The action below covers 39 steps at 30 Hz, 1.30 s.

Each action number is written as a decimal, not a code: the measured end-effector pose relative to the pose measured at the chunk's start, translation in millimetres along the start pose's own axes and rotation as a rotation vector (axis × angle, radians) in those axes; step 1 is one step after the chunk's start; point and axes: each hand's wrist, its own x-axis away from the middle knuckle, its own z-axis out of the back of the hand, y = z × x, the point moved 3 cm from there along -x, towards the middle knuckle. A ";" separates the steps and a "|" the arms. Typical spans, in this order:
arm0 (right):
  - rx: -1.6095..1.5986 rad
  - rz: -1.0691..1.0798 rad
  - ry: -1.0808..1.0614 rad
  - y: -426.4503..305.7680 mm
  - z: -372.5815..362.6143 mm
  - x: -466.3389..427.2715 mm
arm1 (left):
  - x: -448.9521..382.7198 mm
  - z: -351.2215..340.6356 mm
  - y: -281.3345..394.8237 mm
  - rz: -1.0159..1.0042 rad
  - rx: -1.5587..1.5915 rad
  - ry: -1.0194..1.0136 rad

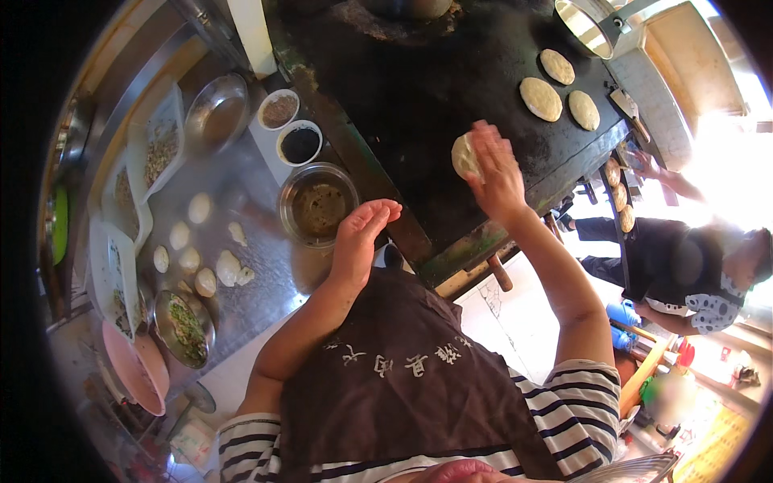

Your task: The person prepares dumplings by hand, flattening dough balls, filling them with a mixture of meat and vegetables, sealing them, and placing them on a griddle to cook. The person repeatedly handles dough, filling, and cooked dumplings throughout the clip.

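My right hand lies with its fingers extended over a round of raw dough on the dark griddle. My left hand is raised between the griddle's edge and a clear bowl of brownish liquid, its fingers together and nothing seen in it. Three flat dough rounds lie at the griddle's right side. On the metal counter to the left are several dough balls and some irregular dough pieces.
Left stand a metal bowl of chopped green filling, a pink basin, plastic trays and two seasoning tubs. A scraper and pan sit at the upper right. Another person stands right, near a rack of browned flatbreads.
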 end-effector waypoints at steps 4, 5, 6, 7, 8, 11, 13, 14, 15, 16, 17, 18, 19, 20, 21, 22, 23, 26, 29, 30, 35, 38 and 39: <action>-0.114 0.044 -0.147 14.6 -13.0 -19.0 | 7.3 6.8 1.6 0.034 -0.008 -0.004; -0.075 0.013 0.094 8.4 -2.1 -24.9 | 8.6 9.0 2.7 0.039 -0.016 0.000; -0.046 -0.020 0.103 12.1 -8.1 -24.5 | 7.0 8.8 2.0 0.032 -0.002 -0.003; -0.108 -0.064 -0.051 29.4 -20.8 -20.8 | 6.9 9.2 0.4 0.033 0.007 -0.006; -0.173 -0.112 -0.203 53.3 -32.7 -16.7 | 7.9 10.5 -0.2 0.038 0.012 -0.011; -0.298 -0.113 0.075 49.8 -2.1 -22.4 | 12.7 14.8 1.0 0.058 -0.025 0.003; -0.026 -0.086 -0.063 57.7 -11.7 2.1 | 11.5 17.1 0.7 0.036 -0.020 -0.008; -0.072 0.009 -0.303 58.1 -15.7 19.2 | 11.6 19.4 -0.2 0.028 -0.019 -0.008; -0.067 -0.015 -0.206 52.9 -8.5 24.1 | 12.9 24.4 -0.8 0.035 -0.022 0.000; -0.060 -0.036 -0.108 48.0 2.0 25.8 | 13.3 28.0 -2.0 0.040 -0.024 0.007; -0.054 -0.057 -0.011 43.5 9.7 29.8 | 13.6 30.0 -2.7 0.044 -0.026 0.015; -0.057 -0.023 0.204 34.6 17.6 37.7 | 13.3 30.0 -2.2 0.046 -0.023 0.025; -0.029 -0.054 0.265 25.8 9.8 51.8 | 13.1 29.9 -2.5 0.048 -0.020 0.035; -0.023 -0.059 -0.021 23.4 -1.9 57.8 | 12.9 29.5 -2.7 0.050 -0.018 0.046; -0.024 -0.063 -0.308 19.2 -12.4 62.2 | 13.9 27.3 -1.3 0.060 -0.031 0.032; 0.081 -0.041 -0.337 21.7 -7.6 58.2 | 14.1 22.8 1.1 0.071 -0.043 0.018; 0.175 -0.008 -0.346 27.7 -4.9 55.0 | 14.3 19.6 1.8 0.082 -0.056 0.005; -0.046 0.022 -0.135 6.0 3.1 47.2 | 12.1 17.3 -0.7 0.062 -0.043 -0.015; -0.054 0.086 -0.222 11.4 -1.8 39.4 | 13.1 13.7 0.0 0.073 -0.041 -0.034; -0.015 0.076 -0.155 4.8 4.4 33.4 | 12.8 13.5 -0.9 0.074 -0.039 -0.040; -0.283 -0.089 -0.345 19.8 -15.7 22.9 | 11.1 16.2 -3.5 0.092 -0.047 -0.056; -0.042 0.109 -0.052 13.3 -20.6 6.8 | 7.4 25.3 -5.1 0.068 -0.068 0.012; -0.021 0.152 -0.114 14.8 -27.2 0.0 | 7.2 27.8 -4.5 0.064 -0.049 0.013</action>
